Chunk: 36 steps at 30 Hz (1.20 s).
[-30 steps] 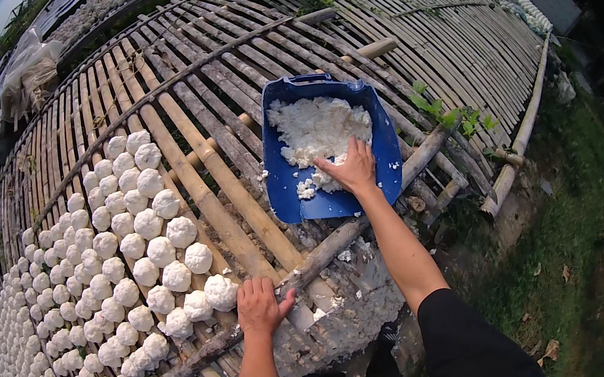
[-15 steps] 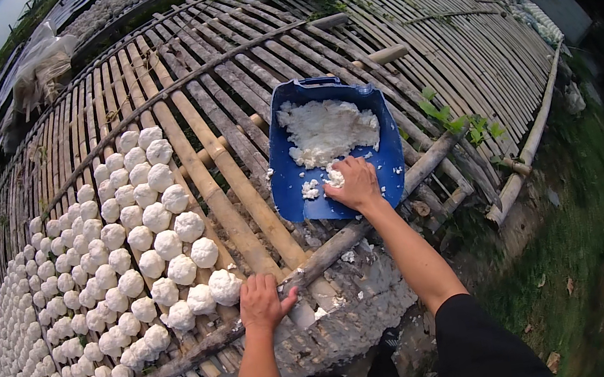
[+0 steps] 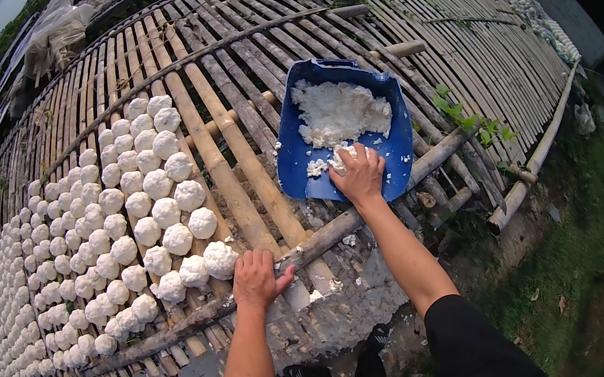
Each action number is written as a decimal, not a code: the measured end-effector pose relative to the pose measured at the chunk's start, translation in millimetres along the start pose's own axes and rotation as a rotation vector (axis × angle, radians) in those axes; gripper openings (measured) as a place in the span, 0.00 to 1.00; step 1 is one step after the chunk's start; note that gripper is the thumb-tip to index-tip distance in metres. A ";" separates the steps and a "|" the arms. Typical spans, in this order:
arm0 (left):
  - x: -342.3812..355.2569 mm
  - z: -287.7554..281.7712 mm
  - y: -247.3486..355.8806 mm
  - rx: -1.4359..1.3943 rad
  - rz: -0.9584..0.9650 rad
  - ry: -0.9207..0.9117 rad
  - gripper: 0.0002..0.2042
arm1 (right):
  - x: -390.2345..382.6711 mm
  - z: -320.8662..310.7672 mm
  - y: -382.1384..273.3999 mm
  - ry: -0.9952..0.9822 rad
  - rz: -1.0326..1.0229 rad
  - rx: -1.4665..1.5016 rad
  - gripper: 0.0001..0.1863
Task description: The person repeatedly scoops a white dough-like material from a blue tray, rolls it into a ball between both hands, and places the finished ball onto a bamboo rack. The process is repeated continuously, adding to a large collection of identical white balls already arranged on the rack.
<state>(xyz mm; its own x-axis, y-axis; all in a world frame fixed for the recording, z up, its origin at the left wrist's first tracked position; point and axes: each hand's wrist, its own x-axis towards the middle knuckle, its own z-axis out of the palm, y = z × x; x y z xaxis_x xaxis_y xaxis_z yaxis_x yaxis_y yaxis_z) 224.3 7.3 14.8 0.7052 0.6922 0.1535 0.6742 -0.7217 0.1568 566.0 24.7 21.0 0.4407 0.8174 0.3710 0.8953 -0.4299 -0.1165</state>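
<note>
On the slatted rack of split bamboo poles (image 3: 242, 118), a dented blue plastic tub (image 3: 297, 161) is holding crumbly, wet white paste (image 3: 341, 110). Inside its near edge, the right hand (image 3: 358, 176) is curling around a soft white lump (image 3: 342, 156). Rows of rough white balls (image 3: 158, 185) are lying just beside the left hand (image 3: 256, 278), which is pressing flat and empty-handed on the slats.

1. A blue plastic tub (image 3: 297, 161), bent and open-topped, lies tilted on the slatted bamboo rack (image 3: 404, 35), near its front edge.
2. A heap of crumbly white paste (image 3: 341, 110) fills the tub's upper half, with loose bits lower down.
3. One white lump (image 3: 341, 156) sits under the right hand's (image 3: 358, 177) fingers.
</note>
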 end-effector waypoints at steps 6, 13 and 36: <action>-4.2 2.7 -0.1 -0.042 0.010 0.075 0.27 | 54.1 1.2 30.7 -0.131 0.214 0.275 0.30; -5.5 6.0 0.7 0.040 0.069 0.200 0.26 | 20.6 -103.7 35.5 -0.487 0.652 1.689 0.37; -260.4 -106.9 277.6 -2.756 -0.565 0.303 0.31 | -376.3 -373.7 -93.6 -0.269 -0.410 0.775 0.27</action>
<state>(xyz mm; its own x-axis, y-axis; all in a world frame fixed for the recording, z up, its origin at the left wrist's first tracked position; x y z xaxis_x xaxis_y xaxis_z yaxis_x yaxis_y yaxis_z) 204.4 -372.6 122.6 0.5318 0.8116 -0.2419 -0.8016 0.5745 0.1653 292.3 -385.9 236.6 -0.0074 0.9527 0.3039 0.7345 0.2115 -0.6449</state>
